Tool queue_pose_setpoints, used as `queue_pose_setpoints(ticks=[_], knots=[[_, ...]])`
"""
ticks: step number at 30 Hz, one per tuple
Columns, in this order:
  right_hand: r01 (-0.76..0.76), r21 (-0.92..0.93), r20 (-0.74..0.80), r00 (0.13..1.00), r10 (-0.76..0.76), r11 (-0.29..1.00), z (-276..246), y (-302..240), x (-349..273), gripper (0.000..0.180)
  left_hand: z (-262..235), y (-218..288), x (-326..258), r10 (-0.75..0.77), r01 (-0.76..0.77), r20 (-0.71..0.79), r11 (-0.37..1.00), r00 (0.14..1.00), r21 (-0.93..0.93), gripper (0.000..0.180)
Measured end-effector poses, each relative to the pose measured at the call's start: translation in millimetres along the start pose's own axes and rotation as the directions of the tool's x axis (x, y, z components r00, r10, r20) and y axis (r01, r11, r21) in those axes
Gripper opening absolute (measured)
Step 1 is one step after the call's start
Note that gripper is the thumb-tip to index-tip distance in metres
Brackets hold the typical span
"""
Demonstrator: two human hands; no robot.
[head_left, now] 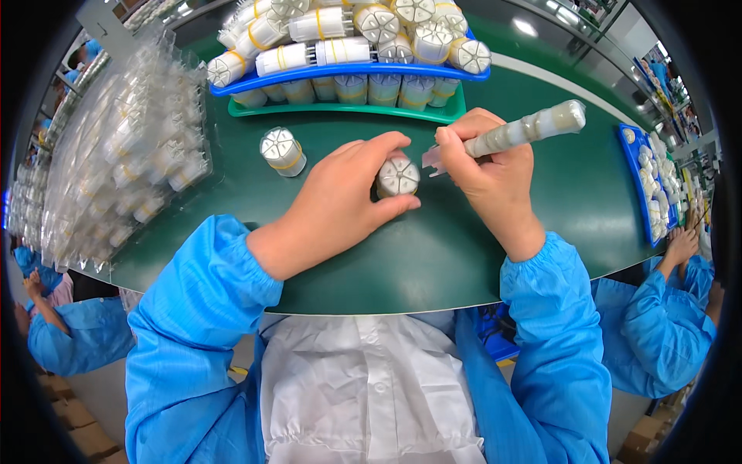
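Observation:
My left hand [331, 203] curls its thumb and fingers round a short white cylinder [399, 178], which stands upright on the green table with its wheel-like, segmented top facing up. In my right hand [501, 182] is a hand tool [533, 127] with a thick handle wrapped in whitish tape. Its pale pink, forked tip points left, just beside the cylinder and apart from it. Another white cylinder [284, 151] with a yellow band stands by itself, left of my left hand.
A blue tray [348, 71] heaped with similar cylinders rests above a green tray [348, 113] of more at the back. Clear plastic trays [116, 147] of parts are stacked at left. At far right, another person's hands [682, 246] are near a blue tray [635, 182].

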State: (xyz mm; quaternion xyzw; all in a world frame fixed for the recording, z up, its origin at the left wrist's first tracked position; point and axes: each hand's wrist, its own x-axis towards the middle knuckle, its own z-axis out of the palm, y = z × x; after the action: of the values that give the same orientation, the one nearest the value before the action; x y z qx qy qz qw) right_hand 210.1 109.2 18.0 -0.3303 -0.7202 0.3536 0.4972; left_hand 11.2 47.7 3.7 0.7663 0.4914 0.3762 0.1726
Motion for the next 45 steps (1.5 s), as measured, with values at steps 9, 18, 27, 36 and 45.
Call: queue_pose_setpoints(ticks=[9, 18, 27, 36, 45], knots=[[0.089, -0.058, 0.094, 0.992, -0.084, 0.994, 7, 2, -7, 0.013, -3, -4, -9, 0.115, -0.115, 0.009, 0.993, 0.993, 0.016, 0.059], [0.076, -0.012, 0.104, 0.992, -0.075, 0.997, 7, 0, -9, 0.012, 1, 1, -10, 0.032, -0.033, -0.025, 0.999, 0.999, -0.011, 0.054], [0.065, -0.023, 0.107, 0.992, -0.062, 0.998, 4, 0, -7, 0.011, 5, -3, -12, 0.079, -0.081, -0.020, 0.987, 0.997, -0.136, 0.063], [0.080, -0.044, 0.097, 0.992, -0.076, 0.996, 5, 2, -10, 0.012, 3, -1, -10, 0.002, -0.001, 0.036, 1.000, 0.999, -0.014, 0.057], [0.113, -0.036, 0.118, 0.987, -0.108, 0.993, 2, 3, -7, 0.012, 7, -1, -12, 0.116, -0.120, -0.042, 0.986, 0.992, -0.116, 0.058]])
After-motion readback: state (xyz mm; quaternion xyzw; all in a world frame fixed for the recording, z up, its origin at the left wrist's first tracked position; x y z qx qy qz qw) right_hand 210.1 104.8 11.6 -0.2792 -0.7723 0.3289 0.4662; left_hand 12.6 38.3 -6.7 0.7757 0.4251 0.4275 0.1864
